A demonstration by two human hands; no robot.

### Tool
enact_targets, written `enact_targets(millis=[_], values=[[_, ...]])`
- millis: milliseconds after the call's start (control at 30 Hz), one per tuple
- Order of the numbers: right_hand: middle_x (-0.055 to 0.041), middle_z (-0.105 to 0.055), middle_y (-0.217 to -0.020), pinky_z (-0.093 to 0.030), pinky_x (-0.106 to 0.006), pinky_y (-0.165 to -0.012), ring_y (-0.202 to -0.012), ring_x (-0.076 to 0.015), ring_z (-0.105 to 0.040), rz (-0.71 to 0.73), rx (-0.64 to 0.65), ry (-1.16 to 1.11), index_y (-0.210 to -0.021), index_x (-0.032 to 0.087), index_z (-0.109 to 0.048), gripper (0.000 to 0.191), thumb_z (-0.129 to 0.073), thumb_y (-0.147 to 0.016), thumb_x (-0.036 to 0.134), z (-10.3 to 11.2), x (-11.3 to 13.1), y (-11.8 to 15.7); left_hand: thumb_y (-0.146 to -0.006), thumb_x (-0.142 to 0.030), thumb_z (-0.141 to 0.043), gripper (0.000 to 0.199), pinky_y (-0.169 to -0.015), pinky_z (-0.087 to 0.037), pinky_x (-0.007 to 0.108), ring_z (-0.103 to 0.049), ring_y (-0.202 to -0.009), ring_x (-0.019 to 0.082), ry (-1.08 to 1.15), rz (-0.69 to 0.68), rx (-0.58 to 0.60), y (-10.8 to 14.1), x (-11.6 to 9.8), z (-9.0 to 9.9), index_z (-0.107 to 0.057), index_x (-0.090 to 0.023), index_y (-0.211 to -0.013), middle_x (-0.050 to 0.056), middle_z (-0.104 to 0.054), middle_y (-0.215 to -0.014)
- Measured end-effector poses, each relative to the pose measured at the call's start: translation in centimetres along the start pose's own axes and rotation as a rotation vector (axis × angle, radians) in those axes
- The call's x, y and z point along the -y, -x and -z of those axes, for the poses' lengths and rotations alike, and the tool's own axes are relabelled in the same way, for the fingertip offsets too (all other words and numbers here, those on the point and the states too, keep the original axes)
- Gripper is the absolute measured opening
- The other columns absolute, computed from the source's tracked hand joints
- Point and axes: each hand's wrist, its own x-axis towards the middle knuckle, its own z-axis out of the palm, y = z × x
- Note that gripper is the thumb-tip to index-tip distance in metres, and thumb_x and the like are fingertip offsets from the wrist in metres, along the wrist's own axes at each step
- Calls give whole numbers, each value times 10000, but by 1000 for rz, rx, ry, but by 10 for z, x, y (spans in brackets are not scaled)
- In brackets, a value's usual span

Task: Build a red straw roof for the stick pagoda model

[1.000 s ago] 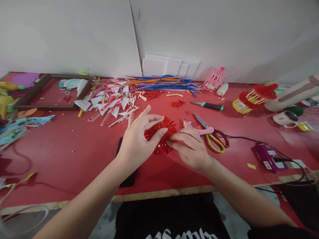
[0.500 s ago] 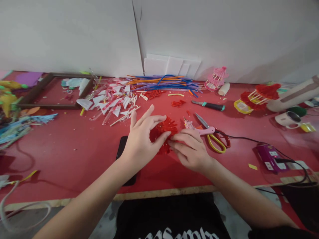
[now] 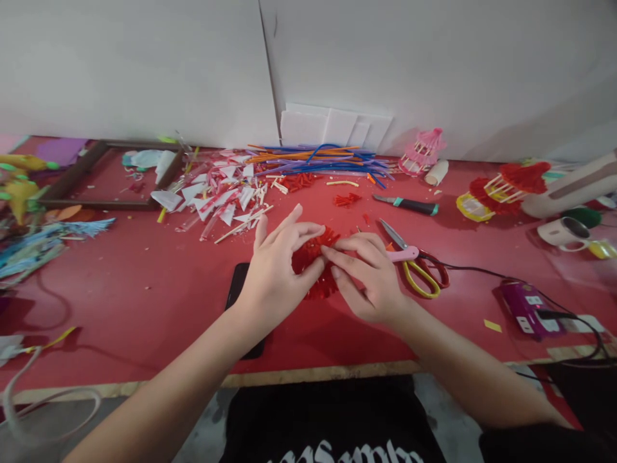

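Between my hands is a round red fringed piece, made of many short red strips, held just over the red table. My left hand grips it from the left with thumb and index finger curved round it; the other fingers stick up. From the right, my right hand reaches to its middle, with the fingertips at the left thumb. Whether a small strip sits in those right fingertips is hidden. A pink glue gun lies partly behind my right hand, beside scissors with red and yellow handles.
A black phone lies under my left wrist. Beyond my hands are a utility knife, red scraps, coloured sticks and cut straw bits. Rightward stand a red-and-yellow paper tower, a mug and a purple power strip with cords.
My right hand has shifted slightly up and left, its fingertips moving from the piece's lower right edge toward its middle. The left hand keeps its hold. The view has shifted a little.
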Motion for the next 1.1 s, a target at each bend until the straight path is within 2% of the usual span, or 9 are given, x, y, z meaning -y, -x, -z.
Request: enact_targets(millis=[100,233,367,467,500,600,700,900,1100], values=[[-92,-717,-1079,-549,-459,-924,-1020,-236,-632,-20,0,-22,-1248,220,-693,345,-554,-943,141,0,1,1,-888,-227,-638,290,-1276,-10,676,-494,-1446,327,-7,-16,12,0,1,2,-578,-279,-1167,48,-765,-1193],[-82,-735,-1084,-548,-439,-957,-1034,-218,-663,-53,-5,-54,-1265,220,-671,343,-549,-957,129,13,-3,0,-901,-434,-694,394,-1272,-47,665,-504,-1436,341,18,-51,77,-4,3,9,-599,-273,-1247,74,-730,-1294],[-82,-744,-1065,-572,-379,-896,-1021,-208,-696,-255,-64,97,-1117,214,-709,207,-552,-984,199,37,-19,13,-959,-388,-608,248,-1272,-144,635,-546,-1405,307,57,-107,106,-10,6,12,-690,-292,-1172,44,-739,-1297],[-53,-745,-918,-579,-317,-647,-782,-195,-712,-486,107,277,-1018,219,-685,160,-564,-983,317,54,-36,35,-969,-302,-578,170,-1272,-140,640,-626,-1322,278,65,-130,87,-12,8,10,-734,-278,-1030,30,-779,-1209],[-57,-743,-920,-588,-336,-650,-774,-207,-713,-509,188,348,-1028,213,-669,161,-570,-967,324,58,-42,44,-967,-289,-579,163,-1271,-132,647,-632,-1314,274,67,-135,81,-12,8,9,-737,-270,-999,29,-785,-1191],[-137,-729,-1035,-598,-499,-844,-969,-307,-705,-493,235,431,-1085,166,-650,224,-562,-896,248,65,-57,67,-967,-269,-582,156,-1273,-85,660,-636,-1309,266,62,-143,75,-12,8,7,-737,-264,-975,17,-796,-1158],[-207,-667,-1241,-512,-608,-1012,-1187,-366,-622,-449,269,459,-1264,116,-598,445,-496,-831,137,68,-72,78,-975,-280,-572,171,-1279,-47,650,-627,-1320,263,49,-138,81,-14,7,8,-741,-278,-1003,8,-797,-1151],[-165,-676,-1241,-509,-578,-1010,-1167,-342,-622,-388,378,433,-1342,144,-577,608,-467,-750,58,61,-94,81,-1019,-431,-478,388,-1279,-22,641,-399,-1512,295,67,-84,189,-13,10,12,-597,-285,-1359,54,-666,-1416],[-147,-687,-1120,-490,-539,-969,-1099,-332,-623,-409,354,395,-1227,161,-639,518,-486,-740,72,50,-103,82,-1023,-375,-493,309,-1282,-6,627,-439,-1490,271,0,-117,229,-13,16,12,-632,-268,-1279,46,-718,-1334]])
